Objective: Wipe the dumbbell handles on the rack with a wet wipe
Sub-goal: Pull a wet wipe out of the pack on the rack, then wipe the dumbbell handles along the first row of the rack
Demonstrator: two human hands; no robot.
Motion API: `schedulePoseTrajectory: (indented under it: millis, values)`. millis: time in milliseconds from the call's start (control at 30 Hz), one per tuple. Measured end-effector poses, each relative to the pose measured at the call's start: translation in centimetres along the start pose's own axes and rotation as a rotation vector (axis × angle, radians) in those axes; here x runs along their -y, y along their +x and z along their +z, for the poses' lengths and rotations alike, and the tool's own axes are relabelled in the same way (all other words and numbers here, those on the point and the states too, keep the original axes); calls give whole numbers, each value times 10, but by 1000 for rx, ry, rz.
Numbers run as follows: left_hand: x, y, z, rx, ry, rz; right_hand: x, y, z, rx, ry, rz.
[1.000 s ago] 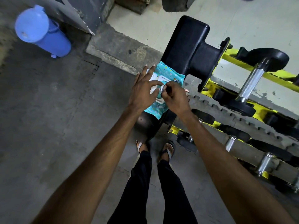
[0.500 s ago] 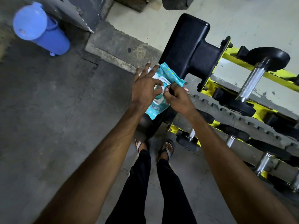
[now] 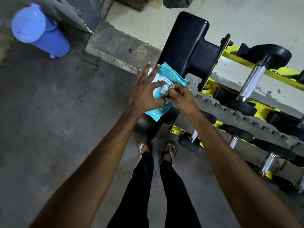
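Note:
A teal wet-wipe pack lies on the black end of the dumbbell rack. My left hand rests on the pack, thumb and forefinger at its white flap, the other fingers spread. My right hand pinches a bit of white wipe at the pack's opening. Dumbbells with chrome handles lie on the yellow rack to the right, a large one on the top tier and smaller ones on the lower tier.
A blue plastic bin with a lid stands on the grey floor at the upper left. A raised concrete step runs behind the rack's end. My legs and sandalled feet stand close to the rack's base.
The left hand's fingers have spread wider over the pack. The right hand has shifted slightly and a bit of white wipe now shows at the opening.

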State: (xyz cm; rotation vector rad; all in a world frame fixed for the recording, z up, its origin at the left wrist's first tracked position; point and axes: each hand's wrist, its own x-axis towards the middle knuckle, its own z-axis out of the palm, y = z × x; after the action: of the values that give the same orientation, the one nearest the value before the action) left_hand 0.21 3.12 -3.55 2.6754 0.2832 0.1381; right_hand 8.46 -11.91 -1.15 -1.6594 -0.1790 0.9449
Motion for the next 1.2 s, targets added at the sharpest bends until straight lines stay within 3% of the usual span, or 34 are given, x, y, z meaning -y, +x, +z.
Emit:
schedulePoseTrajectory:
  millis: [167,267,367,567,700,800,867,967,1033,1200]
  values:
    - [1,-2,-1,19,54,-96,7,-8,6,62,-114,-12]
    - [-2,-2,0,29,136,-109,11,-23,3,102,24,8]
    - [-9,-4,0,-105,144,-93,23,-40,7,110,145,15]
    - [-9,-1,-7,59,148,-69,19,-63,-4,-131,259,66]
    - [-18,-6,-19,-2,161,-4,11,-77,-22,-216,428,102]
    - [-38,-13,-24,-97,14,21,7,-88,-30,-275,494,88]
    - [-66,-21,-27,-134,-221,-25,9,-98,-32,-329,511,67]
    - [-108,-33,-35,23,-497,-80,14,-111,-38,-396,520,16]
    - [-125,-35,-38,83,-541,-45,18,-121,-45,-442,496,-14]
    - [-156,-21,-50,37,-518,-3,31,-146,-62,-539,497,-79]
